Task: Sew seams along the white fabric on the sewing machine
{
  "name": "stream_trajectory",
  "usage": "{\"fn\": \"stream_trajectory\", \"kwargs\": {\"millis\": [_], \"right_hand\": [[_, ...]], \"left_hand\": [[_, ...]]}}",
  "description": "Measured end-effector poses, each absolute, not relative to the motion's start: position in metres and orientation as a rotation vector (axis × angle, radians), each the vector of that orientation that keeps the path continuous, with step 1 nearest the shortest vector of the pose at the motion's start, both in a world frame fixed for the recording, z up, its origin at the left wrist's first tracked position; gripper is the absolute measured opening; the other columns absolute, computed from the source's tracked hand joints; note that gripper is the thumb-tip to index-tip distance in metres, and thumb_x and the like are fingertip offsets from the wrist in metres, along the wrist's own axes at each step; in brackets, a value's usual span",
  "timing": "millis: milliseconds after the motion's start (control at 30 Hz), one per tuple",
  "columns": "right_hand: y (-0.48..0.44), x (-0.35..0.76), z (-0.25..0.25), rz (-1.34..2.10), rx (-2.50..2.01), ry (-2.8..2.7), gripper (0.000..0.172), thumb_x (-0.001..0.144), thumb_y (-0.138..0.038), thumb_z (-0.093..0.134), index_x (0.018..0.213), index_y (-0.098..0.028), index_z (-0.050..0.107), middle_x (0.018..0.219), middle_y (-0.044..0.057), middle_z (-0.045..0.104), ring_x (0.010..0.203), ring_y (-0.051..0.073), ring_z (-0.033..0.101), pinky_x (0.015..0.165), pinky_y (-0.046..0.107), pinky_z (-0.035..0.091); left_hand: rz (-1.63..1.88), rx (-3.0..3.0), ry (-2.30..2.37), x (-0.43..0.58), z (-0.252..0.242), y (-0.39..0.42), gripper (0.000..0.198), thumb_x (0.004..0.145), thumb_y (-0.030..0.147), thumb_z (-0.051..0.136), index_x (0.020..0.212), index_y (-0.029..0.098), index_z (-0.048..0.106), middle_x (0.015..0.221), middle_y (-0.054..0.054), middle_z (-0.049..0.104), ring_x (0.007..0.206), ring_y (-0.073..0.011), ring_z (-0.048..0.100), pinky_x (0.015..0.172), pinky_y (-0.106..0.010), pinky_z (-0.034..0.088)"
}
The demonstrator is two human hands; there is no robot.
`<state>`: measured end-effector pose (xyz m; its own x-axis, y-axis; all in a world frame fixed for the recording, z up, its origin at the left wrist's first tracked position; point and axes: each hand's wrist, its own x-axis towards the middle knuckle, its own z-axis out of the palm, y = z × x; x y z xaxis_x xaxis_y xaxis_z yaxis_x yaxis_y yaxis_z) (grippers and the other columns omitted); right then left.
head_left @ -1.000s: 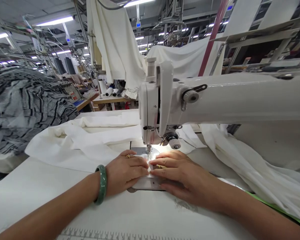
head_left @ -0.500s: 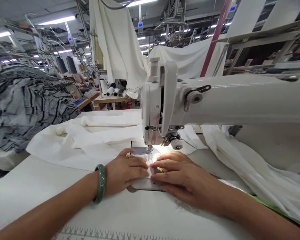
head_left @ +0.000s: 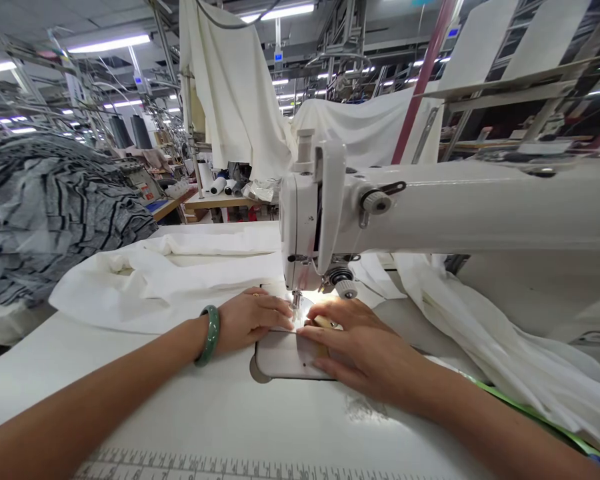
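White tabletop (head_left: 145,393) lies open around the left hand (head_left: 253,321) and right hand (head_left: 365,353), spread flat beside the needle (head_left: 296,300).

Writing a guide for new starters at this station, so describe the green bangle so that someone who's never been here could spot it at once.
Start at the big white sewing machine on its long white table. Two bare hands lie flat near the needle; follow the left hand back to its wrist. The bangle sits there, a smooth, mottled green band, and the right arm wears nothing like it.
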<state>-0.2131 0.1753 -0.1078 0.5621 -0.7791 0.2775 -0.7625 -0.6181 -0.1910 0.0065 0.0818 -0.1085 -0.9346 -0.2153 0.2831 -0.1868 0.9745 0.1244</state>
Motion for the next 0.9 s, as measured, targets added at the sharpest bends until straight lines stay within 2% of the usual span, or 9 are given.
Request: {"fn": "stream_trajectory", "kwargs": {"millis": [133,267,367,567,767,900], "right_hand": [[0.176,-0.211,-0.108,-0.481,-2.662,1.490,0.032,0.083,-0.036,0.056,0.115,-0.029,0.057,0.114,0.007,0.051,0.103,0.028,0.044,0.087,0.045,0.040],[0.176,-0.211,-0.108,-0.466,-2.639,1.530,0.037,0.085,-0.039,0.052,0.120,-0.029,0.053,0.115,0.008,0.049,0.103,0.028,0.043,0.088,0.046,0.039],[0.176,-0.211,-0.108,-0.468,-2.631,1.526,0.036,0.085,-0.041,0.052,0.117,-0.026,0.056,0.116,0.008,0.049,0.105,0.029,0.042,0.089,0.045,0.038],[0.177,-0.211,-0.109,-0.533,-2.634,1.504,0.026,0.085,-0.037,0.053,0.107,-0.025,0.060,0.111,0.007,0.052,0.105,0.027,0.043,0.088,0.044,0.039],[0.177,-0.212,-0.113,-0.542,-2.661,1.506,0.019,0.084,-0.033,0.055,0.100,-0.026,0.062,0.109,0.006,0.052,0.104,0.027,0.044,0.088,0.044,0.038],[0.177,-0.210,-0.109,-0.541,-2.694,1.501,0.020,0.084,-0.031,0.055,0.103,-0.026,0.061,0.110,0.006,0.052,0.103,0.026,0.045,0.088,0.043,0.039]], "left_hand": [[-0.156,0.324,-2.804,0.005,-0.111,0.072,0.034,0.083,0.006,0.036,0.102,0.023,0.059,0.110,-0.001,0.062,0.106,-0.0109,0.055,0.091,-0.029,0.040],[-0.104,0.342,-2.793,0.002,-0.115,0.064,0.036,0.082,0.005,0.036,0.102,0.024,0.060,0.110,0.000,0.062,0.104,-0.0114,0.055,0.092,-0.031,0.039],[-0.071,0.391,-2.803,0.001,-0.116,0.061,0.036,0.082,0.005,0.036,0.103,0.023,0.059,0.112,0.000,0.062,0.103,-0.0123,0.056,0.092,-0.034,0.039],[-0.018,0.555,-2.859,-0.001,-0.111,0.066,0.037,0.082,0.004,0.036,0.104,0.023,0.059,0.115,-0.001,0.060,0.104,-0.0141,0.056,0.094,-0.038,0.037],[-0.054,0.537,-2.883,0.000,-0.111,0.067,0.039,0.083,0.003,0.035,0.107,0.024,0.058,0.119,0.000,0.058,0.109,-0.0119,0.053,0.097,-0.033,0.036],[0.000,0.543,-2.894,0.000,-0.111,0.069,0.040,0.082,0.001,0.037,0.108,0.023,0.058,0.119,0.001,0.058,0.110,-0.0114,0.052,0.098,-0.032,0.037]]}}
